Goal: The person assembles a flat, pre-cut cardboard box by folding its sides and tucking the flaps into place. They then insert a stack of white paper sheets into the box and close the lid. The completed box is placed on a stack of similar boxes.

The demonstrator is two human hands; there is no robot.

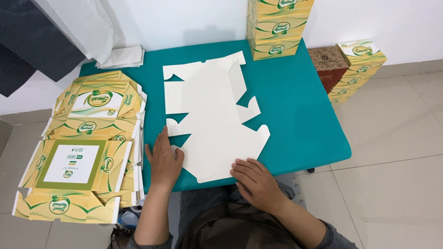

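Note:
A flat, unfolded cardboard box blank [212,115] lies white side up in the middle of the teal table [300,120]. My left hand [164,159] rests flat on the table at the blank's near left edge, fingers together, touching its flaps. My right hand [256,180] presses palm down on the blank's near right corner at the table's front edge. Neither hand grips anything.
A stack of flat yellow-and-green printed box blanks [85,152] overhangs the table's left side. Folded yellow boxes [277,27] are stacked at the back. More boxes [357,69] and a brown box [328,64] stand on the floor at right. Folded white cloth [122,57] lies back left.

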